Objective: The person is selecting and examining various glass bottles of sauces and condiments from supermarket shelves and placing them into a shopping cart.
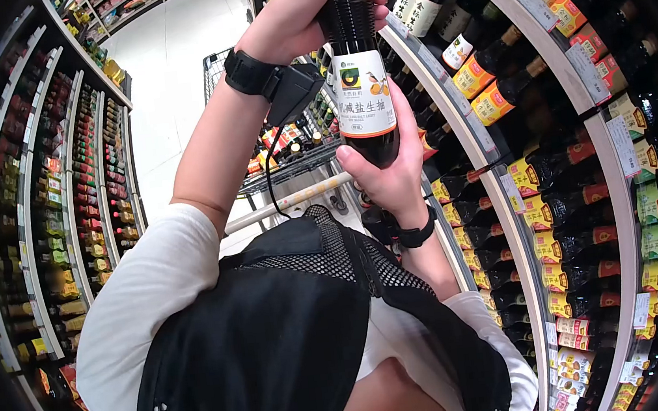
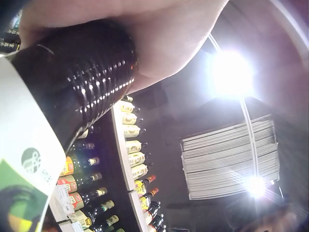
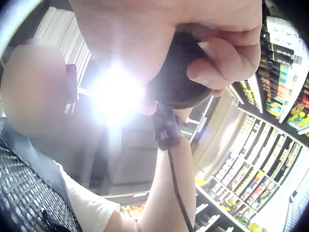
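A dark soy sauce bottle (image 1: 363, 95) with a white label is held upright in front of the chest in the head view. My left hand (image 1: 297, 20) grips its ribbed upper part, fingers wrapped over the top. Lower down, my right hand (image 1: 399, 173) holds the bottle near its base, thumb on the near side. In the left wrist view the ribbed dark glass (image 2: 94, 72) runs up into the palm, which hides the cap. The right wrist view shows fingers (image 3: 224, 60) curled round the round bottle base (image 3: 178, 79).
A shopping cart with a pale handle (image 1: 297, 201) stands just ahead, goods (image 1: 283, 142) in its basket. Close on the right, shelves (image 1: 502, 189) carry rows of dark bottles. More bottle shelves (image 1: 75, 159) line the left, beside a white-floored aisle (image 1: 165, 71).
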